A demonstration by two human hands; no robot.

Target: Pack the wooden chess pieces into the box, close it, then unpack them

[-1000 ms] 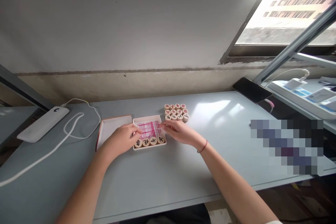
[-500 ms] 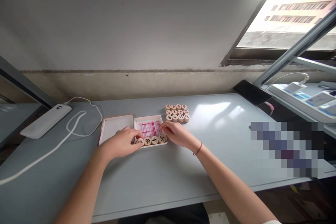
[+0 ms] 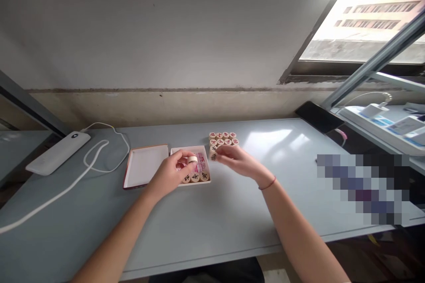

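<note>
The pale round game piece (image 3: 192, 159) is near the centre of the frame, slightly left and below, above the open box (image 3: 207, 166). The left hand (image 3: 170, 176) is clamped on it, thumb below and fingers curled above, with only a narrow gap between the tips. The right hand (image 3: 239, 160) is also nearly closed, its thumb and forefinger meeting at a dark-marked piece (image 3: 213, 157) just right of the box; they appear to pinch it, though the far side of the grip is hidden.

The left forearm rises from the bottom left of the frame, and the right forearm slants up from the lower right, a thin red bracelet (image 3: 267, 184) at its wrist. Both hands are palm-down with the wrists bent inward; they are apart.

The piece in the left hand shows nearly edge-on, its broad axis running left to right. The dark-marked piece is tilted, its marked face towards the camera. In the box, 3 pieces (image 3: 195, 177) lie face up along the near edge. Behind the right hand, a block of pieces (image 3: 219, 135) shows 2 full rows of 4. The lid (image 3: 145, 166) lies left of the box.
</note>
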